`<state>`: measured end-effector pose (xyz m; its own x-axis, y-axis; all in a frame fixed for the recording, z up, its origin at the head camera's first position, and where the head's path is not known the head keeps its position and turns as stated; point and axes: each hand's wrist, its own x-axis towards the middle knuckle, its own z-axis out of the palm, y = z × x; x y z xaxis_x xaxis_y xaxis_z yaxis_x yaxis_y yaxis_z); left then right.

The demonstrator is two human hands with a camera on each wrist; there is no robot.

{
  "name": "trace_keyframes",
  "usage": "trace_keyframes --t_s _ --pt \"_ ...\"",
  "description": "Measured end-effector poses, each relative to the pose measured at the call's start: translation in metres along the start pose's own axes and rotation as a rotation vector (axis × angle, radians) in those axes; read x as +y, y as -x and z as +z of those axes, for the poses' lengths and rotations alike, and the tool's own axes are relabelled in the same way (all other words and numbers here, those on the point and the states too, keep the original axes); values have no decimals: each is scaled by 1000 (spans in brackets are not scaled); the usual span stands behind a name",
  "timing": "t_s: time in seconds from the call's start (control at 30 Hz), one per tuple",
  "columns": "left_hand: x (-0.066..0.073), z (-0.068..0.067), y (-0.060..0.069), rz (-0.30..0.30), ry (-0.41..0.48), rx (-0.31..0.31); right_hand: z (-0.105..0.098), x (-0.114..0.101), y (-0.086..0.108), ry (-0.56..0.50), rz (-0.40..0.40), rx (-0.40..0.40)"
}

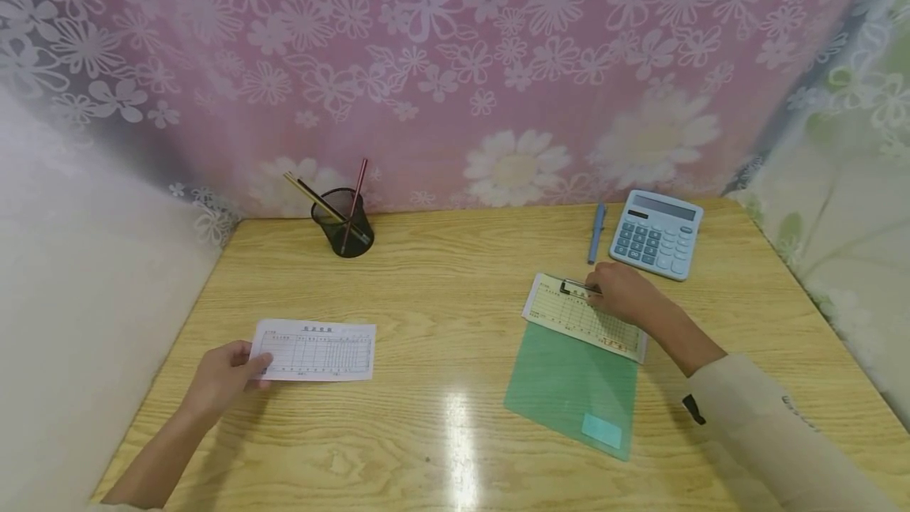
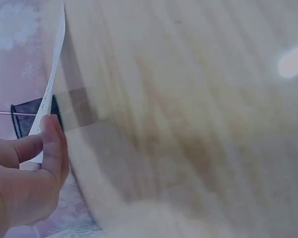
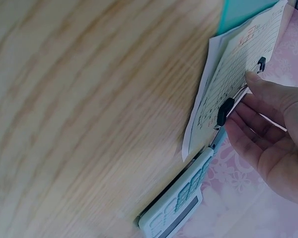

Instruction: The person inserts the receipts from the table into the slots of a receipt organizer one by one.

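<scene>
My left hand (image 1: 226,376) pinches the left end of a white printed form slip (image 1: 316,350) between thumb and fingers. In the left wrist view the slip (image 2: 53,74) appears edge-on, raised off the table. On the right lies a translucent green clip folder (image 1: 569,382) with a light blue label. A yellow printed form (image 1: 569,321) with red marks lies across its top, over white paper. My right hand (image 1: 626,295) grips the metal clip (image 3: 225,112) at the folder's top edge, thumb on the clip and fingers behind it. Part of the form is hidden under the hand.
A light blue calculator (image 1: 657,235) lies at the back right, beside a blue pen (image 1: 596,235). At the back left stands a black mesh pencil cup (image 1: 344,227) with several pencils. The wooden table (image 1: 426,401) meets a flowered pink backdrop (image 1: 426,101).
</scene>
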<state>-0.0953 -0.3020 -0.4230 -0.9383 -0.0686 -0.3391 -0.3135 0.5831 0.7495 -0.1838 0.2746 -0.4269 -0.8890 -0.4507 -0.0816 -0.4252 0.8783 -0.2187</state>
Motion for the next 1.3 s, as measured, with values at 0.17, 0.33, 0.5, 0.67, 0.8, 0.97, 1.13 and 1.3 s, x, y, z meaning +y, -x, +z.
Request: trace_keyframes --t_s 0.17,0.33,0.5,0.67,0.8,0.97,1.13,1.3 --pt "20 -4 -2 54 58 3 -1 0 0 -3 3 -2" --pt "51 3 -3 92 93 -26 0 0 0 2 4 -5" --pt "80 22 -8 151 119 -66 1 0 -1 5 -2 1" --pt "106 58 -19 177 189 -121 0 0 -1 3 -13 4" --pt "123 94 -28 172 258 -187 0 1 -2 -7 -22 -7" --pt "144 128 -38 176 282 -272 -2 2 -4 -9 -16 -24" --pt "163 158 -51 174 294 -335 -4 1 -4 -9 -1 -23" --pt "177 185 -60 148 283 -383 -3 0 -5 -25 21 -48"
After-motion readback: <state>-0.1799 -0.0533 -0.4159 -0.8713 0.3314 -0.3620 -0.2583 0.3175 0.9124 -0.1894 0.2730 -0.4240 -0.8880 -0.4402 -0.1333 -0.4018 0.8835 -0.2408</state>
